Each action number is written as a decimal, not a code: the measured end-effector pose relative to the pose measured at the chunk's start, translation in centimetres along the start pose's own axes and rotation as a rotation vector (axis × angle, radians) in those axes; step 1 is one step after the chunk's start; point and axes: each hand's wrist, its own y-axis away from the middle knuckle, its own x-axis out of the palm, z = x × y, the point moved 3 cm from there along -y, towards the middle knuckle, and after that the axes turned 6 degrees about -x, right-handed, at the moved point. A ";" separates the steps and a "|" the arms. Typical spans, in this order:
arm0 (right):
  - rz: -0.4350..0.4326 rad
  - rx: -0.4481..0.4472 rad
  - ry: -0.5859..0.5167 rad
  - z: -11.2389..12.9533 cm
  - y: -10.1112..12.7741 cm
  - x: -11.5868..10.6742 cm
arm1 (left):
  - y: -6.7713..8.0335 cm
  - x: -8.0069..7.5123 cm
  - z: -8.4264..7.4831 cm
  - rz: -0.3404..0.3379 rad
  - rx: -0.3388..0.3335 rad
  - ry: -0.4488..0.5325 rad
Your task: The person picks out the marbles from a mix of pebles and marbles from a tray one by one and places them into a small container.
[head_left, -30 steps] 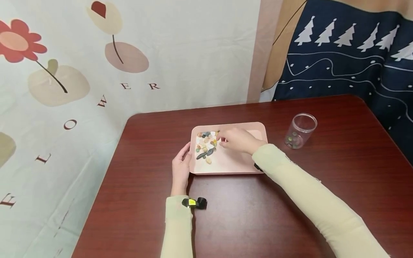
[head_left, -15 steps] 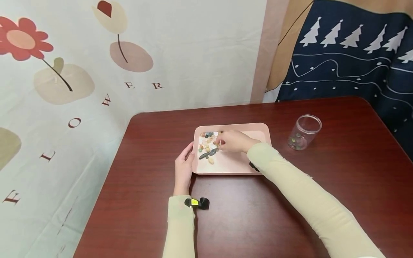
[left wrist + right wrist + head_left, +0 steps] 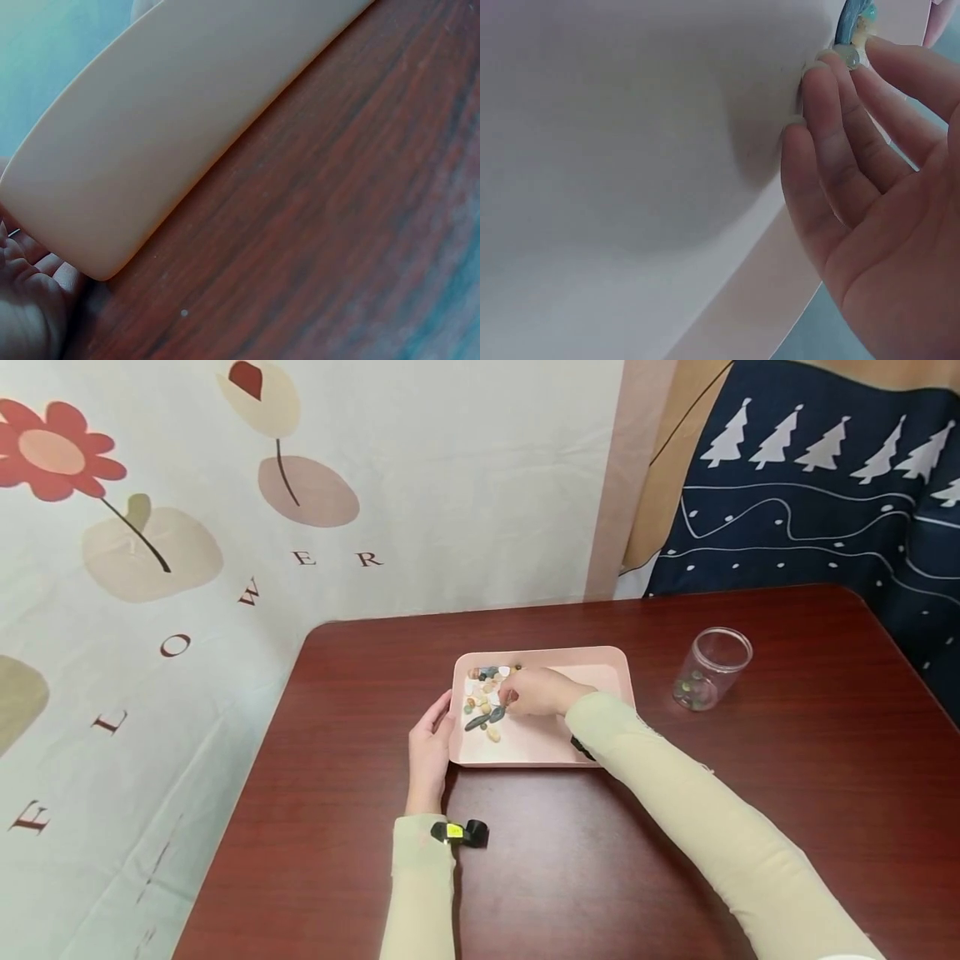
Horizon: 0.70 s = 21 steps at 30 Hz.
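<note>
A pink tray (image 3: pixel 547 747) lies on the table with several small stones (image 3: pixel 480 706) of mixed colours gathered at its left end. Along the tray's left side, my left hand (image 3: pixel 429 752) rests with its fingers against the outer wall; the left wrist view shows part of this hand (image 3: pixel 30 300) by the tray's corner. My right hand (image 3: pixel 543 691) reaches over the tray with fingertips down at the stones. In the right wrist view a small translucent greenish stone (image 3: pixel 847 56) lies at those fingertips, beside a dark stone (image 3: pixel 847 22). A gap shows between thumb and index finger.
To the right of the tray stands a clear jar (image 3: pixel 711 668) with several greenish pieces at its bottom. A dark reddish-brown table (image 3: pixel 540 860) carries everything. A floral cloth (image 3: pixel 450 485) and a navy cloth with trees (image 3: pixel 787 510) hang behind it.
My right hand has shifted slightly left and towards me over the stones. The left hand stays at the tray's side. The whole head view has drifted a little.
</note>
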 end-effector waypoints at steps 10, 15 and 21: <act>-0.008 0.072 0.044 0.2 0.0 0.1 | 0.0 0.2 -0.1 0.024 -0.008 0.022; -0.031 0.074 0.056 0.3 0.1 0.1 | 0.2 0.3 -0.6 0.028 -0.009 0.017; -0.025 0.061 0.118 1.0 0.2 0.0 | -0.1 0.0 0.2 -0.002 0.002 -0.015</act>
